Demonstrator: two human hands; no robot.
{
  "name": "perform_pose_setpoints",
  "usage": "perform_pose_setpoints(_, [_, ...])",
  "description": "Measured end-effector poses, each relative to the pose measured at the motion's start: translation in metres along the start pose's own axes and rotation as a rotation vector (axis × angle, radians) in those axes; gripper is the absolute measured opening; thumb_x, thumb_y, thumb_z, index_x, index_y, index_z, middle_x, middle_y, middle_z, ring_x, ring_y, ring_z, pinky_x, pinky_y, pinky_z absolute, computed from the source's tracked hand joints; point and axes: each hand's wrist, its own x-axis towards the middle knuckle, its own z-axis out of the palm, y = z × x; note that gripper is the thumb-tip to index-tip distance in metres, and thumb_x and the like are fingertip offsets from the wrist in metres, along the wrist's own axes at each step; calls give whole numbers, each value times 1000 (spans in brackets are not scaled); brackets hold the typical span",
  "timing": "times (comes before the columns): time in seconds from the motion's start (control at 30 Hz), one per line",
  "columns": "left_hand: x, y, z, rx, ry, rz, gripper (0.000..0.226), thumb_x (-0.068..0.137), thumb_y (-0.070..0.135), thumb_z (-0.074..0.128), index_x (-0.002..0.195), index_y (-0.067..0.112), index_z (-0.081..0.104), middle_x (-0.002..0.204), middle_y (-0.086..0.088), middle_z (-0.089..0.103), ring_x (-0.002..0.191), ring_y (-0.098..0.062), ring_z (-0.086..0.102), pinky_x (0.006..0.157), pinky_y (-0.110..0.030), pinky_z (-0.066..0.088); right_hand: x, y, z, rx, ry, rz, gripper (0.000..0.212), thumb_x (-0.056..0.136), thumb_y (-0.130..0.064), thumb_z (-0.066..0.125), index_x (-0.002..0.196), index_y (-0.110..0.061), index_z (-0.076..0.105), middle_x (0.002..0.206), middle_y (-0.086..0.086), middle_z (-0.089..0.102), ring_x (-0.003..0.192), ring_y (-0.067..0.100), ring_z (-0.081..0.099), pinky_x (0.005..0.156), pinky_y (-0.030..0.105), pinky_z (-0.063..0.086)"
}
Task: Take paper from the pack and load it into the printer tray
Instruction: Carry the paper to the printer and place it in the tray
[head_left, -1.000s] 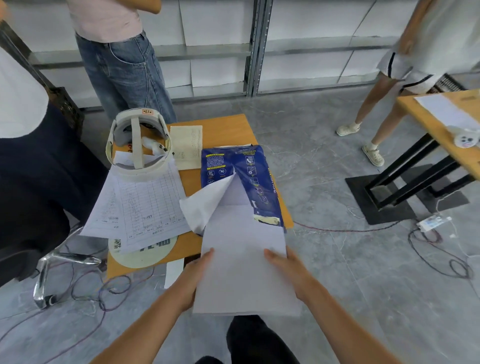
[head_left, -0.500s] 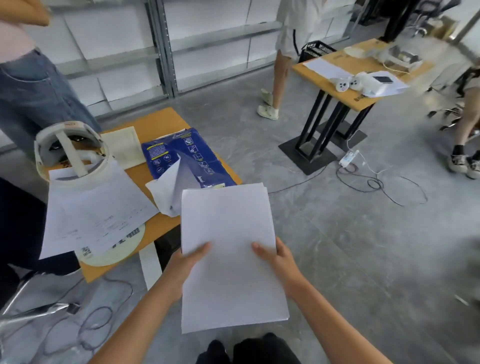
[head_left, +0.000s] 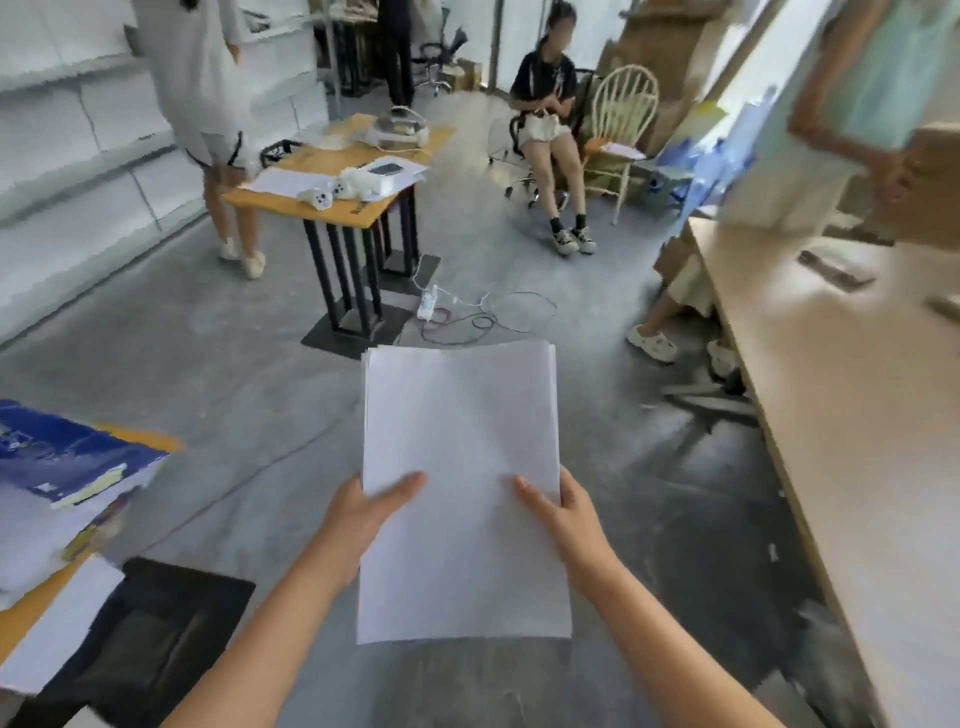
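A bare, makeshift office or workroom is shown. A grey concrete floor (head_left: 218, 364) is seen, with a power strip (head_left: 427, 305) and loose cables lying on it ahead of the hands. Beyond it, a small wooden worktop (head_left: 363, 208) on black metal legs carries papers and white devices. Empty metal shelving (head_left: 78, 171) lines the far left wall, and office chairs and stacked cardboard boxes (head_left: 660, 67) are seen at the back.

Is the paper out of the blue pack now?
Out. The paper stack is held over the floor by the left hand and right hand, apart from the blue pack.
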Motion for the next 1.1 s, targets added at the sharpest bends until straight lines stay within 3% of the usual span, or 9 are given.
perform_pose_setpoints(0.1, [-11, 0, 100, 101, -205, -8, 52, 63, 41, 86, 106, 17, 72, 106, 4, 76, 103, -12, 69, 101, -43, 49, -49, -5, -96, 46, 164, -31, 22, 89, -17, 68, 110, -16, 64, 93, 5, 74, 77, 21, 71, 66, 40, 60])
perform_pose_setpoints(0.23, [-51, -15, 235, 166, -422, -14, 40, 62, 39, 87, 96, 22, 73, 99, 7, 77, 98, -8, 69, 98, -38, 50, -132, -10, -215, 160, 351, -83, 26, 88, -14, 67, 114, -18, 61, 98, 9, 75, 82, 28, 72, 77, 49, 60])
perform_pose_setpoints(0.37, [-96, -33, 347, 227, -645, -26, 47, 57, 39, 89, 97, 17, 74, 97, 2, 78, 93, -14, 73, 93, -43, 53, -213, 0, -301, 264, 592, -127, 25, 89, -7, 65, 112, -16, 61, 87, 3, 75, 71, 21, 70, 68, 37, 61])
perform_pose_setpoints(0.47, [-130, -43, 418, 260, -808, -62, 73, 43, 48, 92, 102, 11, 72, 100, -9, 77, 92, -27, 73, 86, -49, 56, -269, 10, -347, 341, 752, -145, 36, 87, -19, 71, 121, -17, 60, 104, 7, 74, 88, 27, 71, 84, 48, 58])
perform_pose_setpoints(0.53, [-153, -50, 459, 286, -933, -81, 79, 40, 49, 92, 105, 10, 70, 102, -13, 76, 91, -31, 73, 82, -50, 57, -307, 18, -368, 400, 849, -166, 31, 88, -22, 69, 117, -19, 61, 111, 9, 73, 93, 29, 70, 88, 51, 56])
perform_pose_setpoints(0.77, [-241, -102, 555, 385, -1323, -260, 47, 72, 39, 79, 108, 11, 69, 104, -13, 76, 95, -34, 72, 85, -52, 56, -424, 67, -386, 514, 1265, -210, 39, 92, -28, 64, 129, -17, 55, 110, 1, 71, 91, 18, 73, 87, 46, 57])
perform_pose_setpoints(0.93, [-321, -156, 576, 496, -1554, -290, 15, 88, 25, 65, 99, 15, 68, 88, 0, 78, 76, -18, 75, 61, -32, 61, -503, 108, -350, 577, 1561, -135, 30, 97, -33, 53, 126, -25, 54, 114, 0, 72, 97, 20, 72, 83, 41, 59])
perform_pose_setpoints(1.0, [-357, -178, 572, 545, -1652, -299, 18, 86, 29, 67, 101, 17, 68, 89, 3, 77, 75, -15, 75, 59, -27, 58, -534, 122, -331, 587, 1695, -75, 41, 95, -42, 52, 130, -22, 53, 116, 2, 71, 100, 22, 71, 88, 45, 57])
perform_pose_setpoints(1.1, [-405, -205, 565, 631, -1780, -379, 27, 84, 36, 69, 108, 23, 67, 96, 8, 76, 84, -12, 74, 75, -33, 58, -577, 142, -304, 629, 1819, -29, 56, 90, -56, 47, 137, -26, 44, 128, 1, 63, 113, 25, 64, 98, 53, 50])
